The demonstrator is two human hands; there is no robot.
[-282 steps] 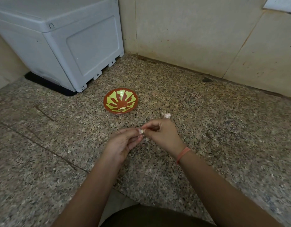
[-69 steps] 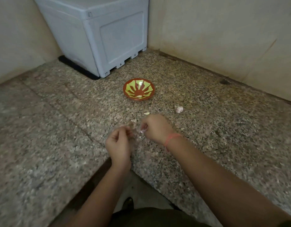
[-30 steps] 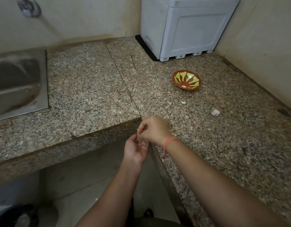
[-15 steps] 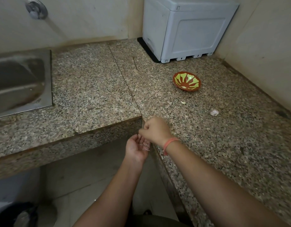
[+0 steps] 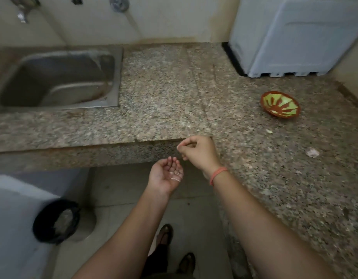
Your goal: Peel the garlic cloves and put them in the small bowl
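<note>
- Our right hand (image 5: 199,153) sits at centre frame with thumb and forefinger nipped together on a tiny pale scrap (image 5: 178,147); the other fingers are curled in. We cannot tell whether it is skin or a bit of garlic.
- Just below it, our left hand (image 5: 166,175) lies palm up, cupped and loose, gripping nothing – a few thin slivers (image 5: 175,179) simply rest in the palm.
- Both hands hang off the edge of the counter (image 5: 164,93), over the floor. A tilt of the left palm would likely spill the slivers there instead of into the bin (image 5: 56,220) at lower left.
- If the pinched scrap is in fact garlic, we risk throwing it out with the skins – worth a look before letting go.
- Further right, a garlic clove (image 5: 312,152) lies on the counter, apparently unpeeled, with a small pale fleck (image 5: 269,131) nearer the bowl (image 5: 279,104).
- The bowl sits at upper right, well apart from our hands, and we see no clove in it; the reach back across is where a slippery peeled clove could drop.
</note>
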